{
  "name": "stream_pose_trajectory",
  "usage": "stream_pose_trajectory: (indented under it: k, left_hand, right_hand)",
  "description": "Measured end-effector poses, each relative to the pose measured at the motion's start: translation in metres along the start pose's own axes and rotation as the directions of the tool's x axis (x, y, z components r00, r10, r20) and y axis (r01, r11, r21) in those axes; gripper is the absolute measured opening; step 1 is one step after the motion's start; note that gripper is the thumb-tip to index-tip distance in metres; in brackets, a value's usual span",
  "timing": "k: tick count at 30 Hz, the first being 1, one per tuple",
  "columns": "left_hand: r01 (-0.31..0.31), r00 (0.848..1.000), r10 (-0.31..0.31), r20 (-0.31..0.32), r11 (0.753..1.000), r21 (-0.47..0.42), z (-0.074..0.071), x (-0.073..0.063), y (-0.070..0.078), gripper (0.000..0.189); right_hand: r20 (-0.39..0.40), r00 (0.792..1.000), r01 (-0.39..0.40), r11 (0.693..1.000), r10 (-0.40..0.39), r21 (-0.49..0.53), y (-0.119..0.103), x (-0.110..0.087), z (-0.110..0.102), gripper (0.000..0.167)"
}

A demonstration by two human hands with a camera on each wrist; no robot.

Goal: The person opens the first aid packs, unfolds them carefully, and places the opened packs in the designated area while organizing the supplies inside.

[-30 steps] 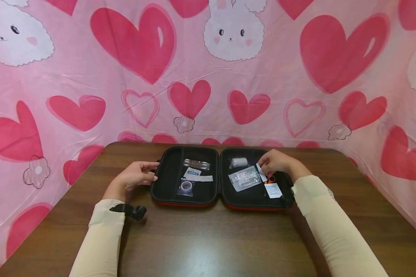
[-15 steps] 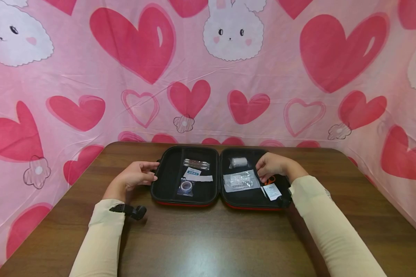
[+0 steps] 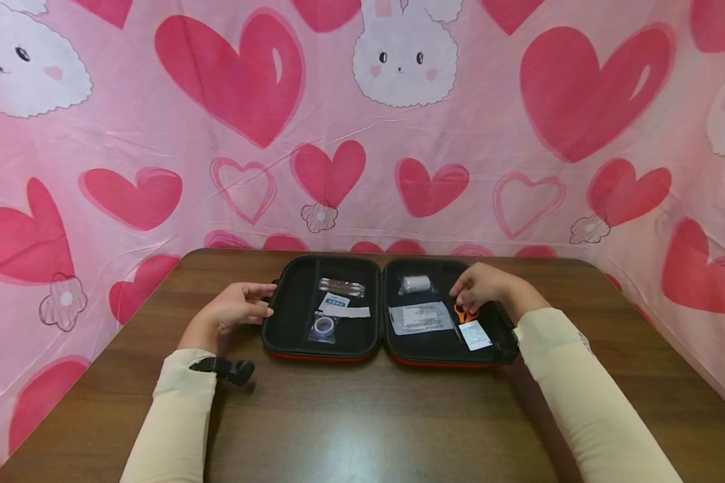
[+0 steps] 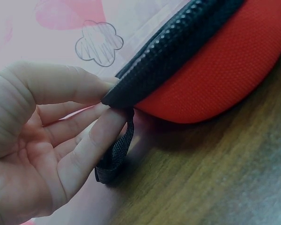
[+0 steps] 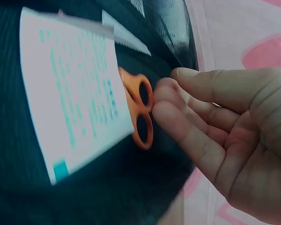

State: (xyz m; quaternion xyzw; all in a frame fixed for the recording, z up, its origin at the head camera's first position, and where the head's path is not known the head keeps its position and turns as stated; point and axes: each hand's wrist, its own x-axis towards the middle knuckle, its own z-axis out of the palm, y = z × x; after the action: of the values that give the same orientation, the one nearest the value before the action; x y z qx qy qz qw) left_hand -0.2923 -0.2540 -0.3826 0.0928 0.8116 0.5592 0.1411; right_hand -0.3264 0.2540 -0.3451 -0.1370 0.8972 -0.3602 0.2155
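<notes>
An open black case [image 3: 290, 315] with a red outer shell [image 4: 201, 79] lies spread on the table. My left hand [image 3: 239, 306] pinches its left edge by the zipper, above a black loop strap [image 4: 114, 161]. Over the right half, my right hand [image 3: 486, 285] hovers with fingers loosely bent and holds nothing. Just under its fingertips are orange-handled scissors [image 5: 143, 105]; contact is unclear. A white printed packet [image 5: 75, 89] covers the scissors' lower part. Left of them lie a clear flat packet [image 3: 421, 318] and a wrapped white roll [image 3: 415, 284].
In the left half sit wrapped slim sticks [image 3: 342, 288], a blue-and-white packet [image 3: 335, 300], a white strip [image 3: 353, 312] and a bagged tape roll [image 3: 323, 327]. The brown wooden table [image 3: 362, 422] meets a pink heart-patterned cloth [image 3: 489, 134] behind.
The clear flat packet has left my right fingers, shifted left and now lies flat. The right hand stays near the scissors, whose orange handles show more. My left hand has not moved.
</notes>
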Motion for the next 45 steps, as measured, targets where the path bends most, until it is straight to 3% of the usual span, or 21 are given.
stream_pose_trajectory:
  k: [4,8,13,17,26,34,38,42,45]
  left_hand:
    - [0.0,1.0,0.0,0.002,1.0,-0.001,-0.001,-0.001,0.0,0.062]
    - [0.006,1.0,-0.006,0.003,1.0,-0.006,0.0,-0.002,0.0,0.062]
    - [0.004,1.0,-0.004,0.008,1.0,-0.002,0.0,-0.002,0.001,0.063]
    - [0.002,1.0,-0.002,0.013,1.0,-0.002,0.0,-0.001,0.002,0.063]
    - [-0.001,1.0,0.001,0.008,1.0,-0.003,0.0,-0.001,0.001,0.063]
    - [-0.001,1.0,0.001,0.007,1.0,-0.005,0.0,-0.001,0.0,0.063]
    - [0.0,1.0,0.0,0.009,1.0,-0.007,-0.001,-0.001,0.0,0.063]
    - [-0.002,1.0,0.002,0.008,1.0,-0.007,-0.001,-0.001,0.0,0.062]
    - [-0.006,1.0,0.006,0.008,1.0,-0.01,-0.001,-0.001,0.0,0.062]
  right_hand:
    - [-0.038,0.999,0.021,0.994,-0.025,-0.105,0.0,-0.004,-0.004,0.019]
    - [-0.027,0.996,0.071,0.972,-0.079,-0.223,0.001,-0.008,-0.003,0.018]
    - [0.004,0.976,0.209,0.92,-0.22,-0.331,0.007,-0.01,-0.001,0.019]
    - [0.014,0.959,0.266,0.882,-0.283,-0.389,0.011,-0.011,0.0,0.021]
    - [0.053,0.943,0.316,0.83,-0.329,-0.46,0.01,-0.009,0.001,0.017]
    - [0.114,0.939,0.334,0.79,-0.323,-0.513,0.009,-0.006,0.003,0.016]
    - [0.152,0.926,0.37,0.761,-0.345,-0.533,0.006,-0.006,0.003,0.014]
    - [0.155,0.909,0.401,0.708,-0.388,-0.582,0.003,-0.008,0.002,0.013]
    - [0.135,0.918,0.372,0.692,-0.372,-0.619,0.0,-0.01,0.001,0.014]
